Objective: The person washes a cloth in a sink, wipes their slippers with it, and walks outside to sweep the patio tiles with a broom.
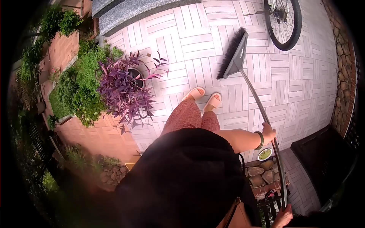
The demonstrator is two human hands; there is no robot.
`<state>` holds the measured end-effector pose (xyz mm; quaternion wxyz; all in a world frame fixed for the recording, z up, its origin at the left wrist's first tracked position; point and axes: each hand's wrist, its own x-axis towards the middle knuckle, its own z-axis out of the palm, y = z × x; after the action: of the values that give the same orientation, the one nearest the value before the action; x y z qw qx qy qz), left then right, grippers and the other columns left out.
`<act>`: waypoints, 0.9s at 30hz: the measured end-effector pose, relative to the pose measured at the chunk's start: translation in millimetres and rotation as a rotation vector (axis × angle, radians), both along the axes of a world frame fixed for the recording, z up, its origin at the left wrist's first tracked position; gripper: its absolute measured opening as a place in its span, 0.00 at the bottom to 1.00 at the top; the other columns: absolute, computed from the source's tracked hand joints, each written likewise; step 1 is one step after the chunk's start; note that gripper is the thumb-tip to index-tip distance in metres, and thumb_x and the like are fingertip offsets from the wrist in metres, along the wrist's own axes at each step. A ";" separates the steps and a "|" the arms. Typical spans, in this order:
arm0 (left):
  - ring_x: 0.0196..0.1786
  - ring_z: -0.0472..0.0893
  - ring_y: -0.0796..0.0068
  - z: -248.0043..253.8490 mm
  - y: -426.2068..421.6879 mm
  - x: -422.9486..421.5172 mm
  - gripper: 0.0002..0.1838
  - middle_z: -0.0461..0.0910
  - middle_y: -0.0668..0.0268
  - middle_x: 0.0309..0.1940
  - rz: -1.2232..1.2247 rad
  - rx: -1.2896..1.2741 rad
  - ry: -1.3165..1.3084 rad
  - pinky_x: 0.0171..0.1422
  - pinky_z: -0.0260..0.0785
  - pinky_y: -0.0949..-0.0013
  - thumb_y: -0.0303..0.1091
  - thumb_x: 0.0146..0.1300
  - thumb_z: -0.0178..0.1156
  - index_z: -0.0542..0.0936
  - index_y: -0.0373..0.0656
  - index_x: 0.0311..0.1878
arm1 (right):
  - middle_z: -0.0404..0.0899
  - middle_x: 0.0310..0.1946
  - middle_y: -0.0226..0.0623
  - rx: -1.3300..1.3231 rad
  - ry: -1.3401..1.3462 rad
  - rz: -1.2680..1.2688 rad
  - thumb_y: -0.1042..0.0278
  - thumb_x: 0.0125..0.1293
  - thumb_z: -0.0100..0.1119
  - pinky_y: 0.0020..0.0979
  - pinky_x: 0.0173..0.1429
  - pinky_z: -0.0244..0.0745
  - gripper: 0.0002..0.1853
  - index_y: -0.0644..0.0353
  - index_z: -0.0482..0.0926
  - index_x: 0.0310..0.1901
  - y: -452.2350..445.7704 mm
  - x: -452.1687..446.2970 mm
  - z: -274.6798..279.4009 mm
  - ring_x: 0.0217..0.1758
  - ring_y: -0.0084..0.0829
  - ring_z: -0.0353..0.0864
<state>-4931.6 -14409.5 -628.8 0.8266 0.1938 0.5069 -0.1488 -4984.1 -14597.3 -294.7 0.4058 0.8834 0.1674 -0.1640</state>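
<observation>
Your left hand (268, 133) curls its fingers closed around the broom's metal handle (261, 108) partway up; your right hand (283, 216) wraps it near the top end. The black-bristled broom head (236, 61) lies well beyond your fingers, near the bicycle wheel (280, 16).

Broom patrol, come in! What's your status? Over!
One hand gripping the broom pole, other hand at its near end. Broom head out past the sandals. Bike wheel close to it, might get in the way. Over.
</observation>
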 end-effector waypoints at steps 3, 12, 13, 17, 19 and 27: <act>0.21 0.78 0.63 -32.4 59.1 3.0 0.28 0.68 0.44 0.38 0.257 0.119 0.068 0.20 0.76 0.65 0.26 0.58 0.48 0.43 0.29 0.53 | 0.73 0.23 0.44 0.137 0.093 0.269 0.74 0.46 0.59 0.44 0.25 0.68 0.13 0.60 0.68 0.33 6.6 76.9 -46.8 0.25 0.49 0.74; 0.29 0.80 0.62 -180.8 273.5 -158.9 0.12 0.73 0.50 0.32 0.860 0.241 0.405 0.28 0.78 0.69 0.27 0.59 0.45 0.63 0.25 0.42 | 0.73 0.20 0.33 0.274 0.356 1.091 0.74 0.53 0.51 0.30 0.26 0.72 0.02 0.56 0.68 0.27 319.4 115.4 -197.1 0.22 0.31 0.78; 0.30 0.80 0.61 -188.3 294.9 -184.0 0.11 0.74 0.50 0.30 0.812 0.222 0.371 0.28 0.78 0.69 0.27 0.59 0.44 0.65 0.26 0.38 | 0.74 0.19 0.32 0.217 0.374 1.126 0.74 0.53 0.51 0.28 0.27 0.73 0.02 0.56 0.69 0.27 356.3 99.5 -208.1 0.23 0.30 0.78; 0.32 0.81 0.65 -231.8 343.0 -203.7 0.08 0.78 0.53 0.30 0.370 0.252 0.286 0.29 0.76 0.72 0.24 0.58 0.44 0.73 0.32 0.32 | 0.76 0.21 0.34 0.228 0.451 1.131 0.73 0.53 0.54 0.28 0.28 0.72 0.03 0.57 0.71 0.28 413.7 80.8 -208.9 0.24 0.31 0.79; 0.29 0.81 0.68 -258.5 320.3 -172.1 0.04 0.80 0.59 0.27 0.336 0.295 0.458 0.28 0.76 0.73 0.26 0.52 0.56 0.78 0.36 0.26 | 0.77 0.21 0.36 0.222 0.479 0.946 0.68 0.51 0.60 0.31 0.29 0.71 0.08 0.58 0.71 0.30 382.9 92.8 -201.9 0.25 0.34 0.79; 0.30 0.78 0.60 -137.4 196.8 33.5 0.21 0.68 0.50 0.36 0.502 0.036 0.086 0.31 0.77 0.56 0.27 0.55 0.49 0.49 0.35 0.46 | 0.73 0.26 0.39 0.141 0.048 0.672 0.67 0.44 0.65 0.41 0.36 0.67 0.19 0.58 0.70 0.38 232.3 147.4 -81.9 0.32 0.43 0.75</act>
<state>-4898.0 -14212.7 -766.2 0.8119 0.0699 0.5763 0.0621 -4836.8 -14365.0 -376.7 0.3708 0.8008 0.4694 -0.0299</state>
